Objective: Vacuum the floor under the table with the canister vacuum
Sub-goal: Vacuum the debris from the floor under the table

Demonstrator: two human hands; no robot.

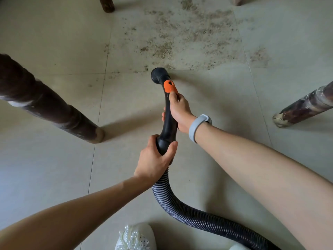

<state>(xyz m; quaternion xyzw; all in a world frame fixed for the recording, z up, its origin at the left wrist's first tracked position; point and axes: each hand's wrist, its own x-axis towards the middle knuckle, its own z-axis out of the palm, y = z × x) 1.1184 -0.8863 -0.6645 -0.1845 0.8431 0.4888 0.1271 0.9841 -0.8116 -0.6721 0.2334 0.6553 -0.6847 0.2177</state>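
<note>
From the head camera, the left hand [155, 157] curls round the lower end of the black handle tube [168, 123], just above where the ribbed hose [189, 212] joins it. The right hand [178, 112] grips the tube higher up, thumb touching the orange slider [170, 86]. The round nozzle [159, 75] sits at the near edge of the scattered debris [194, 33] on the tiled floor [54, 168], probably touching it. Dark table legs [54, 110] stand at left and right. A grey wristband [197, 127] circles the right wrist; a white beaded shoe [135, 237] shows at the bottom edge.
</note>
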